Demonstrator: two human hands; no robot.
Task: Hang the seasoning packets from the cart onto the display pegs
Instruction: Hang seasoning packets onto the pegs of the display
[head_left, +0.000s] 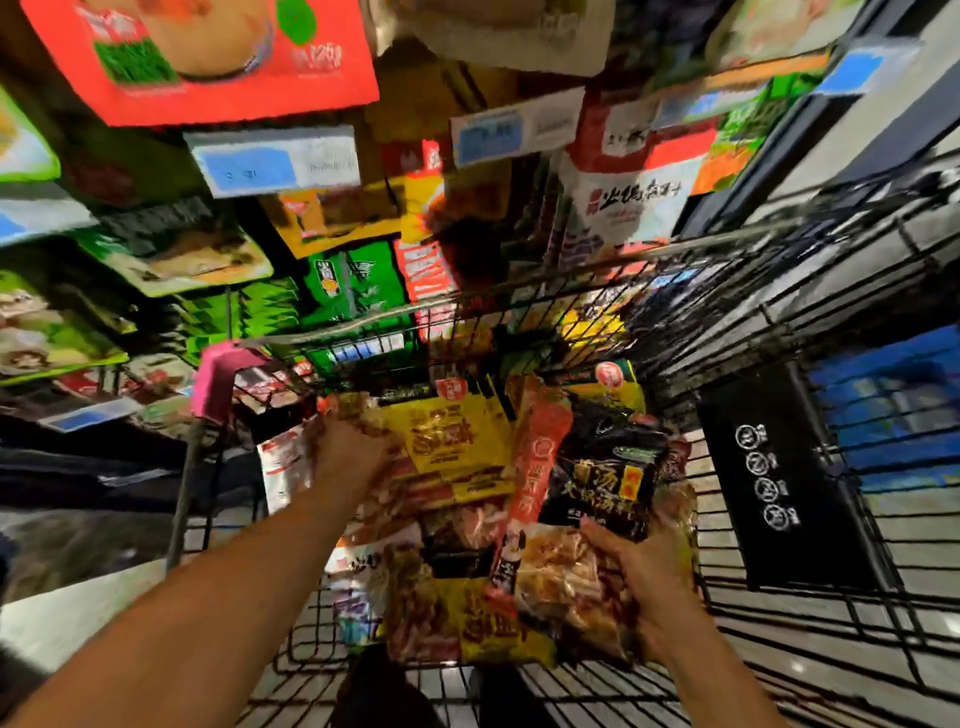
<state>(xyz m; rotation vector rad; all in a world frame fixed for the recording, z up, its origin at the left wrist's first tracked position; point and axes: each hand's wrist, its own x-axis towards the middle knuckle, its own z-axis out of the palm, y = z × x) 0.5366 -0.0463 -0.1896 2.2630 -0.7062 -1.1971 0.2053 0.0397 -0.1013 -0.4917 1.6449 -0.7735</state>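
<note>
The cart (519, 297) is black wire metal (a pink plastic cap (223, 379) on one corner). The seasoning packets (452, 441) look like glossy, crinkled plastic film.

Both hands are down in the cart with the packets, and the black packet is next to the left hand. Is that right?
Not quite. Both hands are in the cart, but the black packet lies next to the right hand, not the left hand. The head view shows it.

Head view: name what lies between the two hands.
In the head view, a yellow packet and a red packet lie between left hand and right hand.
</note>
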